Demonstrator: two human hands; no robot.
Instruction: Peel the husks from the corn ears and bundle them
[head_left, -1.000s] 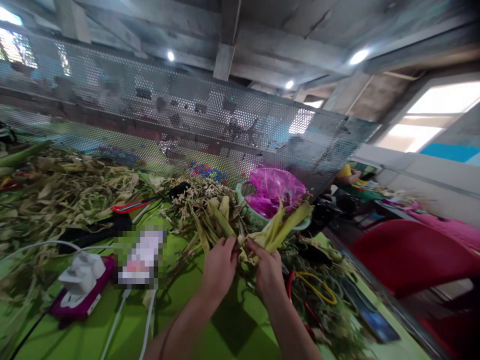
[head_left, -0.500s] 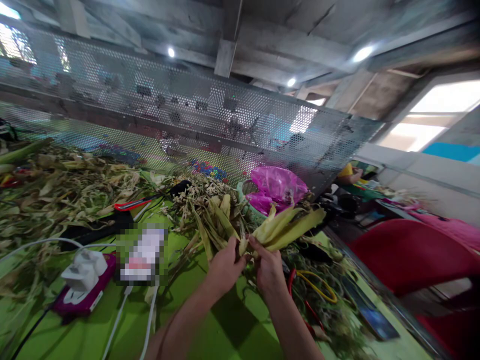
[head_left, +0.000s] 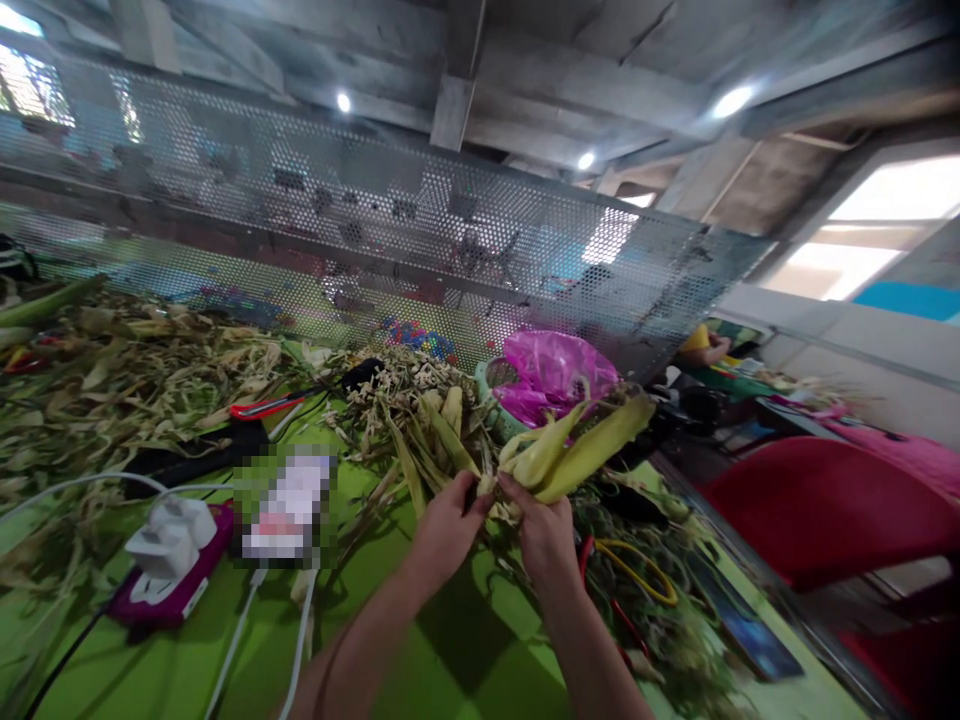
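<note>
My left hand (head_left: 448, 525) has its fingers closed in a pinch at the pale base of a corn husk (head_left: 592, 452). Close beside it, my right hand (head_left: 546, 530) grips the same husk lower down, thumb uppermost. Long yellow-green leaves fan out from the right hand toward the upper right. Just beyond my fingers lie more dry husk strips (head_left: 442, 437). Behind the held leaves is a crumpled pink plastic bag (head_left: 559, 365) in a light green basket (head_left: 482, 378).
A large heap of dry husks (head_left: 135, 370) covers the left side. A red utility knife (head_left: 274, 406), a blurred-out phone (head_left: 289, 508) with white cables and a purple power strip (head_left: 169, 590) lie nearer. Red-and-yellow-handled pliers (head_left: 637, 570) rest at right, before a red chair (head_left: 832, 510).
The right hand has shifted slightly right, and the husk leaves in it have spread apart a little. The left hand stays nearly in place at the husk's base.
</note>
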